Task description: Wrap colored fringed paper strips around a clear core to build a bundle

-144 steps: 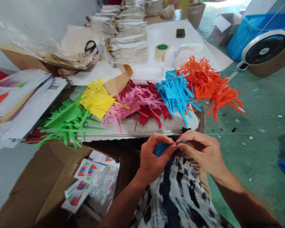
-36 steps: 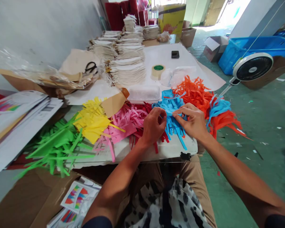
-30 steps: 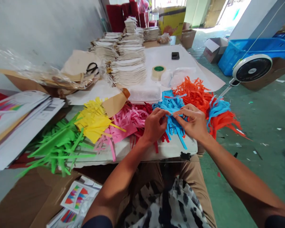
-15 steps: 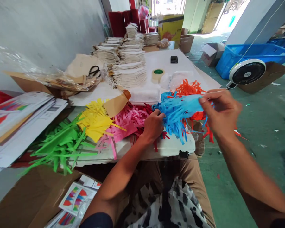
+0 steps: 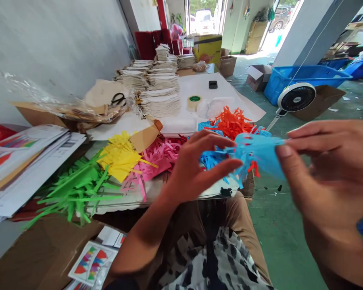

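Between finger and thumb, my right hand [image 5: 329,169] pinches the uncut edge of a blue tissue paper fringe [image 5: 260,151], raised above the table's right end. My left hand [image 5: 196,161] is open beside it, thumb and fingers apart, near the fringe's cut strips. Under and behind my left hand lies more blue fringe [image 5: 210,159], partly hidden. An orange fringe bundle [image 5: 232,123] sits just behind. Farther left are bundles of pink fringe [image 5: 159,157], yellow fringe [image 5: 117,159] and green fringe [image 5: 75,187].
Behind the fringes stand a clear plastic box [image 5: 178,127], a tape roll [image 5: 194,103] and stacked white bundles [image 5: 161,96]. Scissors [image 5: 117,98] lie on brown paper. A white fan [image 5: 298,98] stands right of the table. Printed sheets [image 5: 27,161] are piled at left.
My right hand has drawn the blue fringe up and toward me, off the pile. My left hand has let go of the pile and opened. The view has shifted slightly right.
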The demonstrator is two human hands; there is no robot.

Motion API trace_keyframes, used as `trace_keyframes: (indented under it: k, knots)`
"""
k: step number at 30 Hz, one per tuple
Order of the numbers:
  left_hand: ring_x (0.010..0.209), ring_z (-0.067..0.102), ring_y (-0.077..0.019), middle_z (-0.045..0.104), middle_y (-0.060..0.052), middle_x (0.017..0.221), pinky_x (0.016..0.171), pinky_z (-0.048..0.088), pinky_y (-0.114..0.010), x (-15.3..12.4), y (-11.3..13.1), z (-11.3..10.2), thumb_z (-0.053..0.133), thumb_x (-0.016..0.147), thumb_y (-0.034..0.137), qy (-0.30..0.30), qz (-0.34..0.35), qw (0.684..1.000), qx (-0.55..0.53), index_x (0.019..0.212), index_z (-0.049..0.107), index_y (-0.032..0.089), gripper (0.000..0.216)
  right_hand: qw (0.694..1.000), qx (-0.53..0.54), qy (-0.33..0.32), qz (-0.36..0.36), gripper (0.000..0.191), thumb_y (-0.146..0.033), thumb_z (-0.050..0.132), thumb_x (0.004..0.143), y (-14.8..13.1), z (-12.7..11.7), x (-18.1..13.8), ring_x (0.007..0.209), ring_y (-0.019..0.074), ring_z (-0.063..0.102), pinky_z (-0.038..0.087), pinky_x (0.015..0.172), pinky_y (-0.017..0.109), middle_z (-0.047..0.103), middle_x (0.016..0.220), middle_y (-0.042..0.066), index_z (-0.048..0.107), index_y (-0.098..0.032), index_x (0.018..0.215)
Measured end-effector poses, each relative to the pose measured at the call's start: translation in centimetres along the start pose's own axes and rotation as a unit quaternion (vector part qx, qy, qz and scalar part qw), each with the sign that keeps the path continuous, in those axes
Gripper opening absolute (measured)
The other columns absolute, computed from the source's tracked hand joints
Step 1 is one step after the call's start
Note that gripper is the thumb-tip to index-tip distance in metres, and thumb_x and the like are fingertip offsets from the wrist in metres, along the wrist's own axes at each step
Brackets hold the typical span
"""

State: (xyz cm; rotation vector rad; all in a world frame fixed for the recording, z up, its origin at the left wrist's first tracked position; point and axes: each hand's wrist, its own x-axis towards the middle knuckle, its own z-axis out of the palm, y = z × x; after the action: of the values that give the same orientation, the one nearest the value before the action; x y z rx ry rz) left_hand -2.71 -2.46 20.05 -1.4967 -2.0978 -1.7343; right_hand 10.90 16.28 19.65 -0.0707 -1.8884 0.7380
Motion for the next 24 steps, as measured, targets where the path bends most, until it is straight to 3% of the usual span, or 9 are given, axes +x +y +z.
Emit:
trace_keyframes:
  k: [2,5,8,10,13,15,17,20,24]
  knots:
    - [0.104,0.067,-0.0175,0.073,-0.003,0.108,0.097,0.055,-0.033,-0.5,0.8,1.5,0.085,0.087,0.032,0.001,0.009,1.0,-0.016,0.108,0.073,0.024,0.025,1.0,-0.014,0.001,-0.027,0.016,-0.025,0.083,0.085,-1.5,0.8,-0.8,0.101,0.0286,0.068,0.057,0.088,0.051,0.072,0.096,0.002,0.076,-0.035,0.095]
    - [0.096,0.066,-0.0159,0.072,-0.003,0.098,0.092,0.056,-0.032,-1.4,0.6,2.6,0.083,0.088,0.031,0.0,0.01,0.996,-0.094,0.094,0.072,0.02,0.016,0.998,0.017,-0.046,-0.032,0.014,-0.023,0.08,0.088,-2.4,0.3,-1.5,0.097,0.0286,0.069,0.057,0.089,0.051,0.073,0.097,0.004,0.076,-0.032,0.098]
    - [0.083,0.065,-0.0137,0.07,-0.004,0.089,0.081,0.055,-0.028,-2.5,0.5,2.2,0.078,0.092,0.028,-0.1,-0.06,0.965,-0.234,0.089,0.068,0.017,0.015,0.984,0.115,-0.134,0.027,0.016,-0.035,0.076,0.092,-2.0,-1.2,-1.8,0.114,0.0309,0.067,0.053,0.102,0.051,0.072,0.113,0.007,0.074,-0.028,0.107]
    - [0.076,0.063,-0.0126,0.067,-0.003,0.085,0.074,0.053,-0.026,-3.1,0.5,1.7,0.078,0.092,0.03,-0.187,-0.127,0.92,-0.319,0.091,0.066,0.016,0.018,0.943,0.211,-0.239,0.098,0.041,-0.055,0.067,0.097,-1.2,-1.8,-2.0,0.131,0.0334,0.06,0.049,0.113,0.052,0.066,0.134,0.01,0.069,-0.029,0.127]
    - [0.071,0.059,-0.0118,0.063,-0.003,0.082,0.067,0.049,-0.024,-3.8,0.4,1.1,0.081,0.09,0.037,-0.257,-0.205,0.858,-0.394,0.089,0.063,0.016,0.028,0.841,0.302,-0.407,0.187,0.065,-0.073,0.048,0.1,0.3,-1.8,-3.1,0.139,0.0334,0.055,0.047,0.115,0.05,0.058,0.149,0.01,0.055,-0.031,0.149]
    - [0.068,0.056,-0.0105,0.062,-0.002,0.08,0.063,0.045,-0.022,-4.2,0.0,0.7,0.084,0.087,0.042,-0.283,-0.248,0.831,-0.409,0.088,0.061,0.016,0.035,0.795,0.315,-0.463,0.231,0.061,-0.072,0.046,0.102,1.2,-1.6,-4.3,0.128,0.03,0.06,0.052,0.104,0.043,0.064,0.137,0.009,0.061,-0.029,0.141]
    - [0.062,0.052,-0.0084,0.059,0.0,0.075,0.058,0.041,-0.019,-4.6,-0.6,0.1,0.085,0.086,0.044,-0.311,-0.292,0.809,-0.404,0.089,0.06,0.016,0.038,0.762,0.338,-0.488,0.258,0.05,-0.067,0.055,0.1,2.0,-1.6,-5.6,0.102,0.0236,0.065,0.053,0.087,0.034,0.068,0.112,0.007,0.072,-0.023,0.116]
    - [0.052,0.045,-0.0055,0.054,0.004,0.065,0.049,0.035,-0.016,-5.1,-1.7,-1.0,0.084,0.086,0.046,-0.34,-0.345,0.787,-0.383,0.092,0.059,0.016,0.039,0.722,0.402,-0.495,0.27,0.04,-0.056,0.071,0.093,3.0,-2.0,-6.9,0.074,0.0143,0.052,0.043,0.068,0.027,0.056,0.08,0.001,0.065,-0.019,0.079]
    - [0.043,0.043,-0.0054,0.055,0.006,0.06,0.04,0.032,-0.016,-4.4,-3.3,-2.6,0.082,0.087,0.045,-0.381,-0.373,0.782,-0.322,0.096,0.059,0.017,0.037,0.727,0.403,-0.466,0.303,0.041,-0.049,0.077,0.09,4.3,-2.6,-6.8,0.08,0.0142,0.052,0.041,0.069,0.027,0.057,0.087,0.003,0.057,-0.018,0.072]
